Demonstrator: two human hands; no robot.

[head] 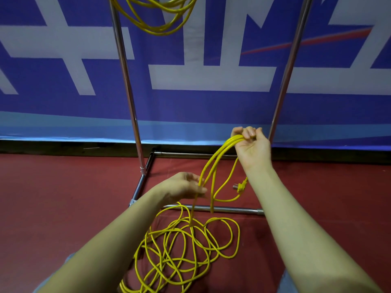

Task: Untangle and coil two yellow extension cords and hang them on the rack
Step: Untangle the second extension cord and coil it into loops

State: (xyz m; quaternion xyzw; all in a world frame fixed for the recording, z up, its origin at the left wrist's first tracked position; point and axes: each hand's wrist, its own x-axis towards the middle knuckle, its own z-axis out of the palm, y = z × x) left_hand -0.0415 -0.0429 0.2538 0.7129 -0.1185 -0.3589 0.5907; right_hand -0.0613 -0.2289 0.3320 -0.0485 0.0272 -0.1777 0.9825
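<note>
Our right hand (252, 145) grips the top of a few loops of the second cord (213, 178), fingers curled over them, while our left hand (186, 186) pinches the strand rising from the floor pile (184, 246). We judge we are early in coiling this cord; the first coil (156, 20) already hangs on the rack (127, 81). Next we feed another loop up to the right. The held loops hang long and nearly upright, the plug (240, 187) pointing left.

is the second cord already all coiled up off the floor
No, most of the second cord lies in a loose tangle on the red floor, with only a few loops held in the right hand.
</note>
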